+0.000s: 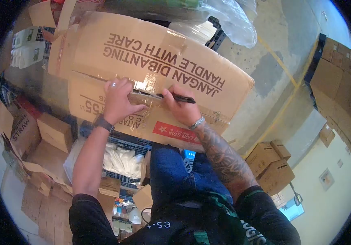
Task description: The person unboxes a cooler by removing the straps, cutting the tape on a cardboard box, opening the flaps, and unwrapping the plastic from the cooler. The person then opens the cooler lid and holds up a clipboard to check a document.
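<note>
A large brown cardboard box (232, 81) lies in front of me, its printed lettering upside down and a seam with clear tape running across it. Part of that seam gapes. My right hand (179, 107) is closed around a slim black cutter (183, 99), its front end at the seam. To the left, my left hand (120, 100) grips the box at the edge of the gap. Its fingers bend over the flap edge, and the thumb stretches along the cardboard towards the right hand. The fingertips are partly hidden at the slit.
Beneath the box, a dark crate (128, 143) holds white plastic-wrapped items. Opened cartons (51, 130) stand at left, near white jugs (24, 55). Clear plastic wrap (234, 24) lies beyond the box. Stacked cartons (271, 165) sit at right, with more boxes (334, 77) farther up.
</note>
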The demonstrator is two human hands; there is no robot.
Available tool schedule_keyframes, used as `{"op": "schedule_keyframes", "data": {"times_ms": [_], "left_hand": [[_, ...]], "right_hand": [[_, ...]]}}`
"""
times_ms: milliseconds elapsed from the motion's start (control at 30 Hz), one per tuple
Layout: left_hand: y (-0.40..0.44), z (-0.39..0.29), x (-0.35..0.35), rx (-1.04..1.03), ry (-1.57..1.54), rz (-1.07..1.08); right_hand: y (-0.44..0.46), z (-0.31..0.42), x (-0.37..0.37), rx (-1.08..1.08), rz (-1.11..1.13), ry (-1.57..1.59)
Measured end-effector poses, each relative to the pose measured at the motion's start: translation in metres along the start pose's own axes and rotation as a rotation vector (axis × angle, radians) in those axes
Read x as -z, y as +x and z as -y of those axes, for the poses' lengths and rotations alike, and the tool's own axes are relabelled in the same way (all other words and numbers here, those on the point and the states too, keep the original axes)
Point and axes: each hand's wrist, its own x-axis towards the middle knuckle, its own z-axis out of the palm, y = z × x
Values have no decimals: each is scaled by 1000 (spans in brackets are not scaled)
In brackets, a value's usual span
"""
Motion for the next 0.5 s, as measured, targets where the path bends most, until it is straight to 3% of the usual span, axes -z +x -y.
{"op": "schedule_keyframes", "data": {"times_ms": [500], "left_hand": [[-2, -2, -2, 16, -4, 7]], "right_hand": [[1, 3, -13, 101, 66, -71]]}}
